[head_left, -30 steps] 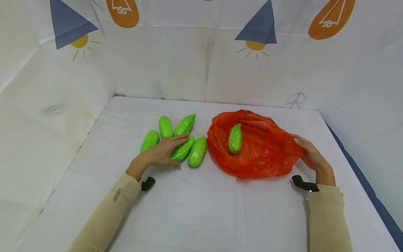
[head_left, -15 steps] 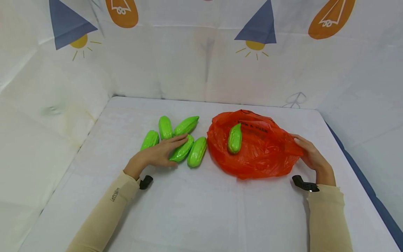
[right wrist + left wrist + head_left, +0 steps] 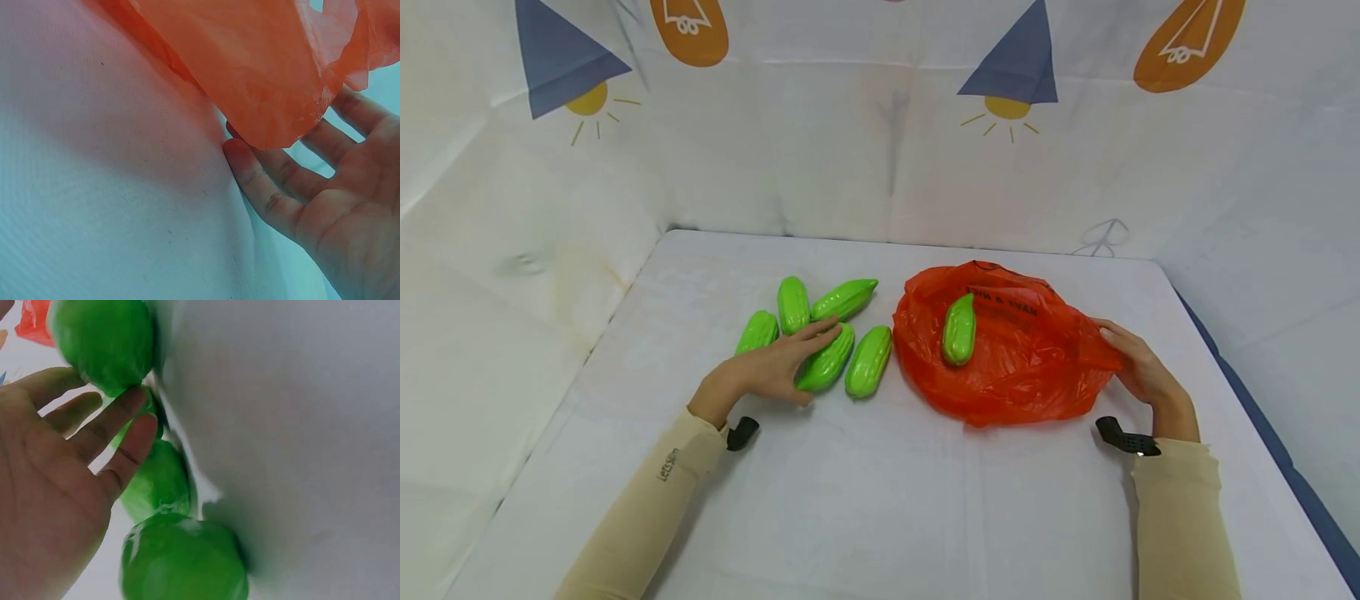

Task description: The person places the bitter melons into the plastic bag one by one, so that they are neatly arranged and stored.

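Observation:
My left hand (image 3: 763, 371) is spread low over the table beside a glossy green ribbed gourd (image 3: 829, 358). Its fingers stretch past the gourd's far side and the thumb lies by the near end. In the left wrist view the extended fingers (image 3: 119, 422) reach along a row of gourds, with one gourd (image 3: 106, 340) at the fingertips. A red plastic bag (image 3: 1022, 367) lies spread at right, and a single gourd (image 3: 959, 330) rests on it. My right hand (image 3: 1138, 362) touches the bag's right edge. In the right wrist view its loosely extended fingers (image 3: 269, 194) lie against the thin film.
More gourds surround the left hand: one at the left (image 3: 757, 332), two behind it (image 3: 793, 305) and one to its right (image 3: 868, 362), close to the bag. The white table (image 3: 865, 500) meets a printed cloth wall (image 3: 820, 150) at the back.
My left hand has drawn slightly left, and the gourd beside it has shifted left, away from its right neighbour. The pointed gourd behind has turned rightward. The right hand and bag stay still.

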{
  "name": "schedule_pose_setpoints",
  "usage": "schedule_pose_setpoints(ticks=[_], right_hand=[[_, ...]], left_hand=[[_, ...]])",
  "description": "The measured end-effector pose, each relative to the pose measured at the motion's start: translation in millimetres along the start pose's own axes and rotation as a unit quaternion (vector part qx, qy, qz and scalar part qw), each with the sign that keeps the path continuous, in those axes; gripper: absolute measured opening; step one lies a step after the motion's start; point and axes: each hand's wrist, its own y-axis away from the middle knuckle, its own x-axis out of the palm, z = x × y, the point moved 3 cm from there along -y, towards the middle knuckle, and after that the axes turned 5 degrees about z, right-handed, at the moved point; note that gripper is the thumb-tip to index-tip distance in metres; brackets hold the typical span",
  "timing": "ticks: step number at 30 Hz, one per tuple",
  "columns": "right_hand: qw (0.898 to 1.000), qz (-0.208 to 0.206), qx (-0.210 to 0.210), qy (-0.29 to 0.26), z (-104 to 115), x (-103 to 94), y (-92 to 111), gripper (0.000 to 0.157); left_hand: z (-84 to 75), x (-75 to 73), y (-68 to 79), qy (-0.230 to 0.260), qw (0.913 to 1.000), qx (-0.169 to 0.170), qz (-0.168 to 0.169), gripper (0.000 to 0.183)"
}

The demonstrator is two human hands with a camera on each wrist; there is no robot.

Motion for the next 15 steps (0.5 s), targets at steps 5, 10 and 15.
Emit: schedule_pose_setpoints(ticks=[5,10,15], right_hand=[[1.000,-0.009,0.003,0.008,0.1,0.0,0.4,0.043],[1.000,-0.017,0.007,0.007,-0.1,-0.2,0.3,0.042],[1.000,-0.017,0.008,0.002,-0.9,-0.9,0.0,0.041]], left_hand=[[-1.0,-1.7,1.6,0.012,0.9999,0.005,0.011,0.109],[-0.8,-1.4,2.0,0.023,0.9997,0.003,0.004,0.114],[1.9,0.0,-1.1,0.019,0.9997,-0.014,-0.007,0.118]])
